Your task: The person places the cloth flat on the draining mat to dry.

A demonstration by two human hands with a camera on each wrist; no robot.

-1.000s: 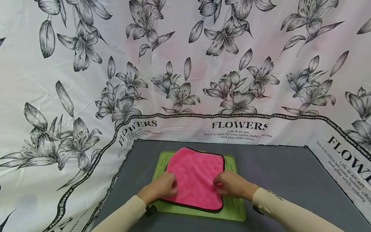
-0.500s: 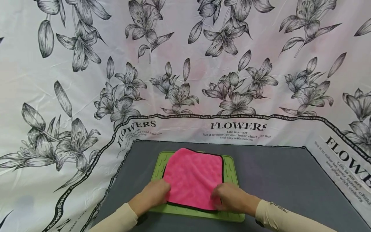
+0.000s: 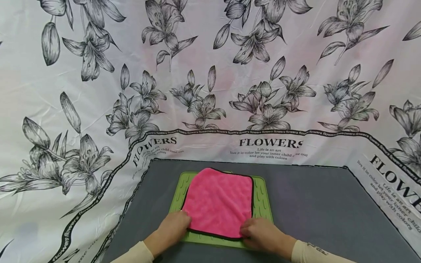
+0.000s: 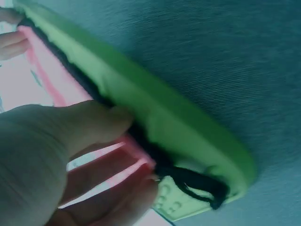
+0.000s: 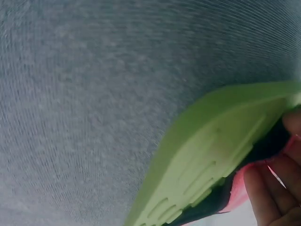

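A pink towel (image 3: 217,204) with a black border lies spread over a green ridged mat (image 3: 263,204). My left hand (image 3: 174,224) is at the towel's near left corner. In the left wrist view its thumb and fingers pinch the black edge, and a black loop (image 4: 193,181) sticks out at the corner beside them. At the near right corner, my right hand (image 3: 263,233) pinches the towel's edge; the right wrist view shows the fingers (image 5: 263,195) under the pink fabric and part of the thumb cut off by the frame.
The mat lies on a grey cloth-covered table (image 3: 315,204). Behind it and along both sides hangs a white curtain (image 3: 197,47) printed with black lilies and lettering. The mat's raised rim (image 4: 164,108) runs beside the left hand.
Both hands have slid toward the near edge, from the towel's sides down to its near corners. The left has also moved slightly left. The towel stays on the mat.
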